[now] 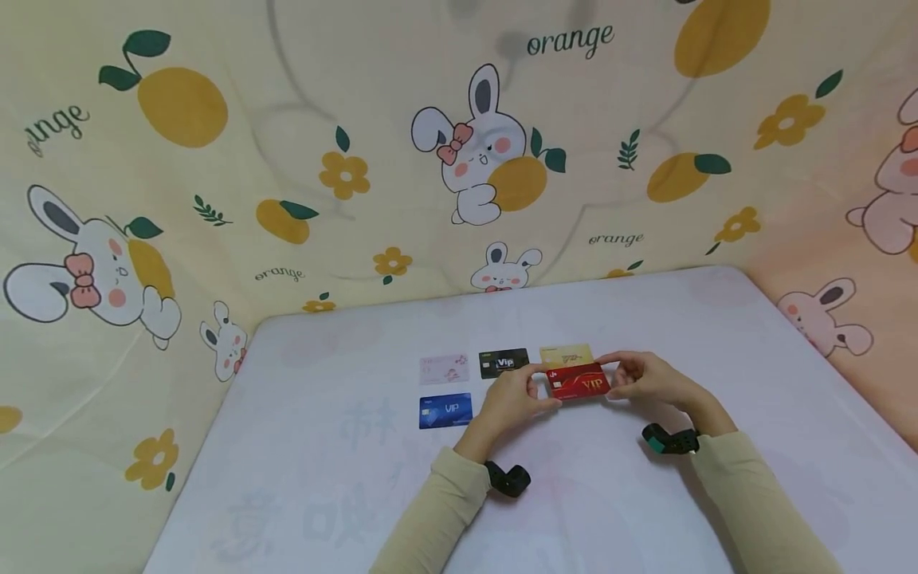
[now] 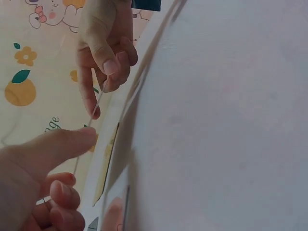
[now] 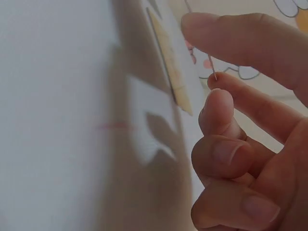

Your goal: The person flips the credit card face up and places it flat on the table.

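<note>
A red VIP card [image 1: 578,382] is held up off the table between both hands. My left hand [image 1: 511,396] pinches its left side between thumb and fingers. At the opposite side, my right hand [image 1: 654,378] grips the card the same way. Seen edge-on in the left wrist view, the card is only a thin line from hand to hand. Just behind it a gold card [image 1: 566,355] lies on the table, its lower part covered by the red one. A black VIP card [image 1: 504,363] lies beyond the left hand, partly hidden by its fingers.
Left of the black card lies a pale pink card [image 1: 443,369], with a blue VIP card [image 1: 445,410] in front of it. All rest on a white table [image 1: 323,478]. A printed curtain [image 1: 402,96] with rabbits and oranges hangs behind and at the sides.
</note>
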`<state>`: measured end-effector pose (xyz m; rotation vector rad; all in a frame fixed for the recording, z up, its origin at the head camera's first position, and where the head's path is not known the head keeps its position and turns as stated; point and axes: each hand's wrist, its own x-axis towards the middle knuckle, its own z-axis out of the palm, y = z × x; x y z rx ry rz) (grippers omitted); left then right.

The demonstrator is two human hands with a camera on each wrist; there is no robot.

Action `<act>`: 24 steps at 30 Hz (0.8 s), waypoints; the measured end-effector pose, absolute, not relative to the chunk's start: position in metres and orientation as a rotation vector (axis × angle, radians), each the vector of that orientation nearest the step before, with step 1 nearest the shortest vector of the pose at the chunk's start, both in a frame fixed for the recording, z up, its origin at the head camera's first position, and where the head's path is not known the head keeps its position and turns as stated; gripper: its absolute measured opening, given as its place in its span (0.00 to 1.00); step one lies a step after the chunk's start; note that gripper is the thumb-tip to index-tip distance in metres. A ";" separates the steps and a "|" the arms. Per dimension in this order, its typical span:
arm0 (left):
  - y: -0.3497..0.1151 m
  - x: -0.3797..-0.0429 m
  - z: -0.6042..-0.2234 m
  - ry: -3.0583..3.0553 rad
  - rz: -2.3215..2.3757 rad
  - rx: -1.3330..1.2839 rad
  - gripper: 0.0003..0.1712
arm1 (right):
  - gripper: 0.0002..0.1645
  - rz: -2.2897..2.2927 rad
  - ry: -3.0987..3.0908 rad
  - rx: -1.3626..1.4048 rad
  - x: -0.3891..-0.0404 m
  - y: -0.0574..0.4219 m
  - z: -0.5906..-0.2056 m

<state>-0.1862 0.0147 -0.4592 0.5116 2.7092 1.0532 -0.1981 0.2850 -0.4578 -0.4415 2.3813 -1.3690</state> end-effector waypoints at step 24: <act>0.024 -0.181 -0.464 2.751 0.911 0.437 0.33 | 0.38 -1.178 2.446 -0.368 -0.196 0.283 -0.461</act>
